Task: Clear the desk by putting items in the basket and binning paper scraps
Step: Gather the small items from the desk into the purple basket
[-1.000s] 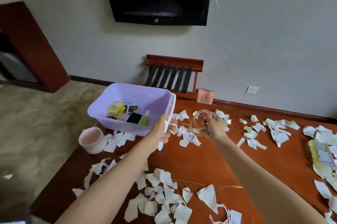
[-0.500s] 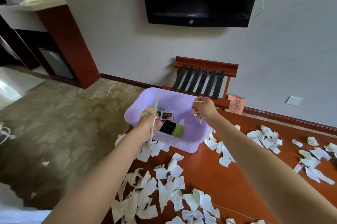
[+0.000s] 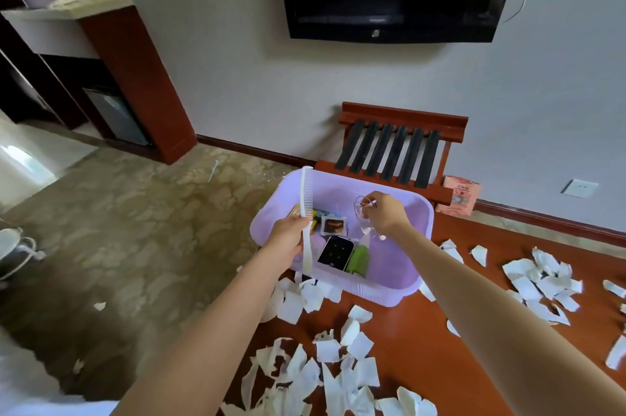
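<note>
Paper scraps (image 3: 338, 378) lie all over the red-brown desk (image 3: 413, 348), most of them in front of the lilac basket (image 3: 389, 293) and to its right. The basket stands at the far left corner of the desk, and both hands are above it. The left hand (image 3: 288, 234) is closed around the lower part of a white comb (image 3: 306, 208). The comb stands nearly upright over the left wall of the basket, with its teeth pointing to the right. The right hand (image 3: 386, 215) pinches a thin white earphone cable (image 3: 362, 208) between the fingertips, over the middle of the basket. Loops of the cable hang down under the hand, and the earbuds hang close above the things inside. In the basket lie a black device (image 3: 335, 254) with rounded corners, a green bottle (image 3: 359, 259) just beside it, a small square packet (image 3: 333, 225) and a yellow box (image 3: 296, 210), which is partly hidden by the comb. Behind the desk a wooden rack (image 3: 396, 154) with black straps stands at the wall, with a pink box (image 3: 459, 195) beside it.
</note>
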{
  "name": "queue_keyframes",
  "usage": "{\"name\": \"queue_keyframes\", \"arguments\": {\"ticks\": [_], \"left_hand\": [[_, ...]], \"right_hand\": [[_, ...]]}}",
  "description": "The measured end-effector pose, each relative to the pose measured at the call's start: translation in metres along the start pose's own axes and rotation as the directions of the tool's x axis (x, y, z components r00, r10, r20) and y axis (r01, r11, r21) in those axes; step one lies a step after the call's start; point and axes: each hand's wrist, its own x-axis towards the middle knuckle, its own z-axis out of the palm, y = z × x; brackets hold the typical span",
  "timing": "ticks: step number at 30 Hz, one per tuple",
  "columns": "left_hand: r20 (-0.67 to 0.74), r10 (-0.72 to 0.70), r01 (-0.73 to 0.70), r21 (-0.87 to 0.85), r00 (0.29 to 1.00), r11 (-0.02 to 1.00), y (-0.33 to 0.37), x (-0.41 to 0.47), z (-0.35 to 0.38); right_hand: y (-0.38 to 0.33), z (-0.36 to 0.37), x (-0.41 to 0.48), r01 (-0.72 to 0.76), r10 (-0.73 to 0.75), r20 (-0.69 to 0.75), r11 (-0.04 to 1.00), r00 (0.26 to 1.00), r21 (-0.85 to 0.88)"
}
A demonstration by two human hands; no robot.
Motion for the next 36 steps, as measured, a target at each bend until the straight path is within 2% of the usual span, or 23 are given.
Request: {"name": "queue_keyframes", "arguments": {"ticks": [5,7,13,16,23,26,28,30,31,33,36], "left_hand": [[-0.038,0.007,-0.004,0.086,0.999,0.996,0.001,0.01,-0.005],[-0.064,0.002,0.004,0.088,0.998,0.996,0.0,0.013,-0.008],[-0.066,-0.031,0.031,-0.002,0.997,1.0,0.0,0.019,-0.009],[-0.056,-0.011,0.011,-0.006,0.998,1.0,-0.002,0.021,-0.007],[0.007,0.025,-0.025,0.02,1.0,0.999,-0.004,0.018,-0.003],[0.036,0.03,-0.03,0.0,0.999,1.0,-0.005,0.02,0.001],[0.049,0.035,-0.034,-0.022,0.998,0.999,-0.006,0.022,0.006],[0.055,0.046,-0.044,-0.036,0.997,0.998,-0.007,0.023,0.013],[0.061,0.052,-0.049,-0.049,0.997,0.998,-0.007,0.023,0.016],[0.077,0.063,-0.057,-0.079,0.995,0.995,-0.006,0.023,0.023],[0.094,0.082,-0.071,-0.107,0.992,0.992,-0.007,0.022,0.034]], "right_hand": [[-0.001,0.005,0.019,0.095,-0.092,0.069,0.995,0.993,-0.032],[-0.004,0.011,0.023,0.128,-0.126,0.043,0.991,0.991,-0.047],[-0.026,0.027,0.027,0.29,-0.309,-0.042,0.924,0.95,-0.252],[-0.03,0.036,0.028,0.239,-0.273,-0.11,0.937,0.956,-0.254],[-0.003,0.039,0.034,0.043,-0.061,-0.229,0.996,0.972,-0.083],[0.005,0.04,0.035,0.048,-0.071,-0.116,0.981,0.991,-0.189],[0.008,0.041,0.033,0.087,-0.059,0.109,0.957,0.992,-0.277],[0.007,0.039,0.025,0.183,-0.044,0.341,0.905,0.939,-0.385],[0.006,0.036,0.022,0.228,-0.055,0.396,0.885,0.917,-0.406],[0.003,0.026,0.016,0.235,-0.074,0.399,0.898,0.914,-0.372],[-0.002,0.002,0.013,0.186,-0.12,0.22,0.934,0.968,-0.306]]}}
